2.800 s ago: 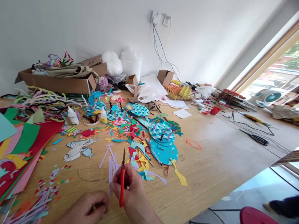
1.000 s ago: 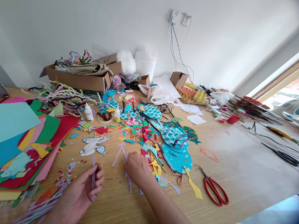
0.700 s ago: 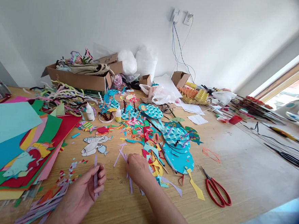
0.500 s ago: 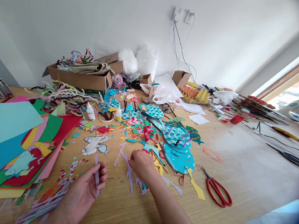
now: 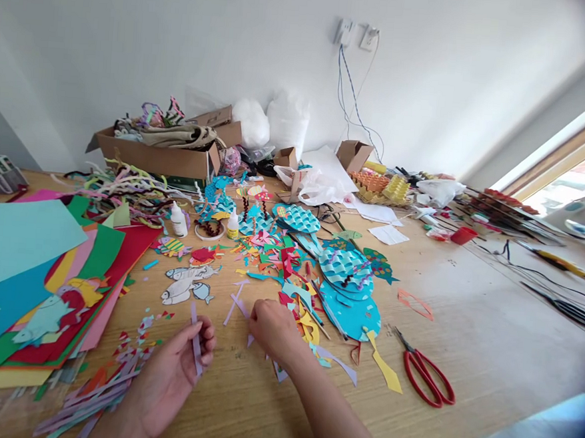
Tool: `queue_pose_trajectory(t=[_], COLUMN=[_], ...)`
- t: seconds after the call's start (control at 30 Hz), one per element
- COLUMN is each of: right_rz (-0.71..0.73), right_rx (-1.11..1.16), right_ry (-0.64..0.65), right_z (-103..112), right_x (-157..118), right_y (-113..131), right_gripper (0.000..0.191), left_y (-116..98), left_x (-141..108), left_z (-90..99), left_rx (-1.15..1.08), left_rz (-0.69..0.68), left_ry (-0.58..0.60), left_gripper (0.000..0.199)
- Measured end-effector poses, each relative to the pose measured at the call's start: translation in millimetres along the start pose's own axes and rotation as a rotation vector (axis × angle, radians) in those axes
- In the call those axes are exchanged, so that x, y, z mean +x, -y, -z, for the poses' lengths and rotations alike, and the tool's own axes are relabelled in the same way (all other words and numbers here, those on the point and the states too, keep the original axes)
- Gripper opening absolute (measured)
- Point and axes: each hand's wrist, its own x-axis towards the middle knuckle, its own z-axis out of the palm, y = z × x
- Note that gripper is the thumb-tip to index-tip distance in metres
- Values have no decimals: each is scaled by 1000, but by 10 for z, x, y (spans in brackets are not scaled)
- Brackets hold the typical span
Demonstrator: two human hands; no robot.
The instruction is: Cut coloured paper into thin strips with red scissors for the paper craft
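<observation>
My left hand [image 5: 177, 364] holds a narrow purple paper strip [image 5: 196, 340] upright between thumb and fingers, palm turned up. To its right, my right hand [image 5: 271, 324] is low over the table, its fingers bent down and pressed together; what they hold, if anything, is hidden. Just left of its fingertips lie more purple strips [image 5: 231, 309]. Cut-out fish drawings [image 5: 180, 286] rest beyond my left hand. Colourful paper scraps [image 5: 309, 327] spread past my right wrist. A pile of cut strips [image 5: 90, 398] sits beside my left forearm.
Red-handled scissors [image 5: 429, 379] lie at the right. Coloured sheets [image 5: 21, 227] are stacked at the left. Two glue bottles [image 5: 178, 220], blue woven paper fish [image 5: 346, 269] and a cardboard box [image 5: 156, 159] stand or lie farther back.
My right hand has shifted slightly, and the long purple strip that lay by its fingers no longer shows there. My left hand, still holding its strip, has moved slightly right.
</observation>
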Motion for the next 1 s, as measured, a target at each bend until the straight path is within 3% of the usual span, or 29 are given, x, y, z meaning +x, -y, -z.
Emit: queue_pose_trajectory(t=[0.17, 0.33, 0.43, 0.6, 0.77, 1.0], right_rz=[97, 119, 94, 71, 86, 98], right_rx=[233, 418, 494, 634, 824, 1097], right_ry=[-9, -21, -66, -104, -36, -1], right_z=[127, 117, 89, 42, -43, 31], right_x=[-90, -173, -173, -121, -73, -98], right_y=[-68, 118, 204, 173, 114, 64], right_gripper=[18, 17, 16, 14, 11, 14], left_y=[61, 173, 253, 315, 275, 195], left_x=[9, 5, 10, -9, -10, -15], left_z=[-52, -214, -251, -191, -135, -103], left_rx=[28, 9, 8, 34, 201, 432], left_rz=[-22, -15, 5, 62, 10, -61], left_ry=[-74, 80, 70, 125, 213, 233], left_gripper=[24, 20, 22, 14, 1, 13])
